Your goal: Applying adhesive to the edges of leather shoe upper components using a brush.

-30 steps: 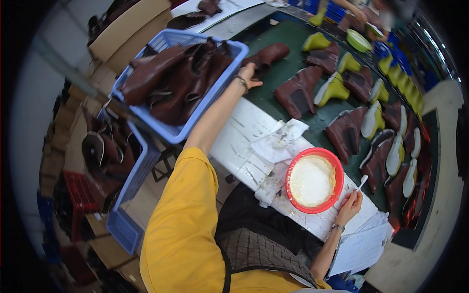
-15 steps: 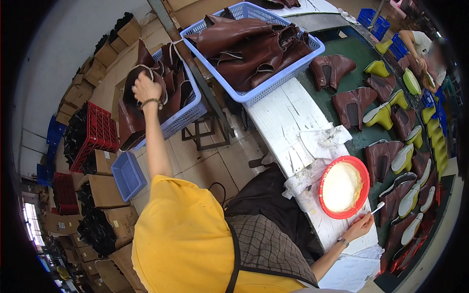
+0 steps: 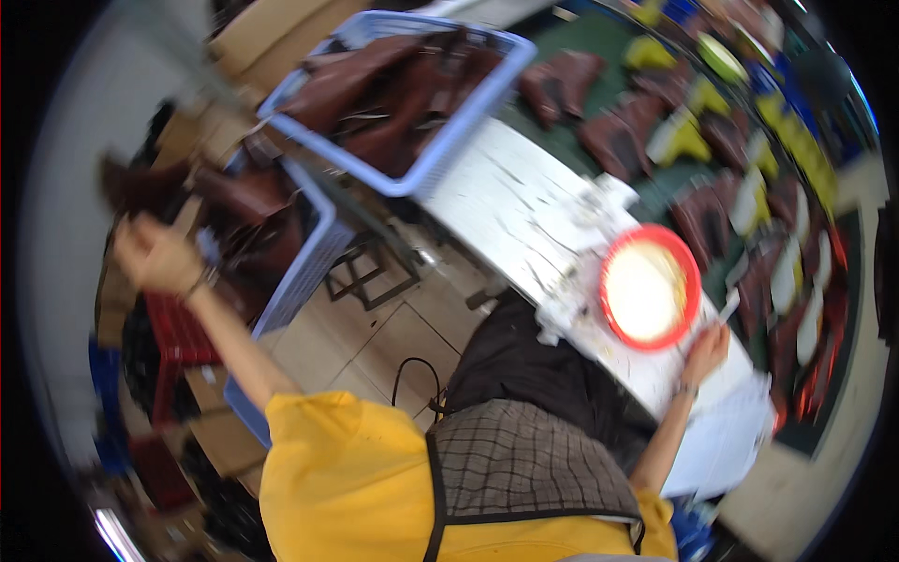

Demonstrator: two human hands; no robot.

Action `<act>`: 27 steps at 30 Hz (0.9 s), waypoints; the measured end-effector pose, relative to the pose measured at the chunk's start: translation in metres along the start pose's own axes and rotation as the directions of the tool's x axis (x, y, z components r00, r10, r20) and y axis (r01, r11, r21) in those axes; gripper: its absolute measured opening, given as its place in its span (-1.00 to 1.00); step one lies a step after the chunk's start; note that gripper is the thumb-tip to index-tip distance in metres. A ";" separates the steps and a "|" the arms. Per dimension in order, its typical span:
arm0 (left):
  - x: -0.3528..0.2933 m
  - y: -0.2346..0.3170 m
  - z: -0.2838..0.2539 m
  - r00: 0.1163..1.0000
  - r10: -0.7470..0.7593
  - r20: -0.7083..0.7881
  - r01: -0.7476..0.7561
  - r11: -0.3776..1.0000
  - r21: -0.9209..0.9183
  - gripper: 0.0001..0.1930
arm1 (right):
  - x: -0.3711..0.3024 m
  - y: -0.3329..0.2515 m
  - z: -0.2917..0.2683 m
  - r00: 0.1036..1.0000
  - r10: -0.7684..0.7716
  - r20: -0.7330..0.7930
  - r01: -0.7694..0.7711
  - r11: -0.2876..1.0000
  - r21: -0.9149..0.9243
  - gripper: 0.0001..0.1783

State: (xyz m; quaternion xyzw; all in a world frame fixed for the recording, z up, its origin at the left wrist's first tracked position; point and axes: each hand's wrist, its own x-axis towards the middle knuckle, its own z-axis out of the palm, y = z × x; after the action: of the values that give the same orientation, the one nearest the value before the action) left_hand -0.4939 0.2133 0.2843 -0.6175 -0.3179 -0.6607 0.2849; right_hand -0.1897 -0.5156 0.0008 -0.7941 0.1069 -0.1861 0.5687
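My left hand (image 3: 159,258) is smeared by motion beyond the left side of a blue basket (image 3: 302,258). Its fingertips meet a dark brown leather boot upper (image 3: 145,190), which they seem to grip; the exact hold is blurred. More brown leather boot uppers (image 3: 248,197) fill that basket. Over the white bench (image 3: 501,187), my right hand (image 3: 707,354) is closed around a small white brush (image 3: 729,305), just right of a red bowl (image 3: 697,290) with a creamy white substance inside.
A second blue basket (image 3: 412,184) heaped with uppers stands on the bench's far end. Brown uppers and yellow-green boot lasts (image 3: 682,140) cover the green surface (image 3: 588,36) at right. Red crates (image 3: 173,347), cartons and a stool (image 3: 375,276) are at left.
My left hand has moved left out of the basket, with a boot upper at its fingers. My right hand stays beside the bowl with the brush. The whole view has shifted and blurred.
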 end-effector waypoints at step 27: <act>-0.189 0.413 -0.095 0.129 0.921 0.367 0.282 0.321 -0.904 -0.61 | -0.045 -0.159 -0.011 0.843 -0.199 0.500 0.488 0.672 -0.557 -0.82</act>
State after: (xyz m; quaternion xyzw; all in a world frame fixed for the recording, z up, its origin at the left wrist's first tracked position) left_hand -0.2220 -0.1256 0.1210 -0.9708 0.1669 -0.0790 -0.1530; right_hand -0.2416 -0.4558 0.1464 -0.9689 -0.1070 -0.0760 0.2099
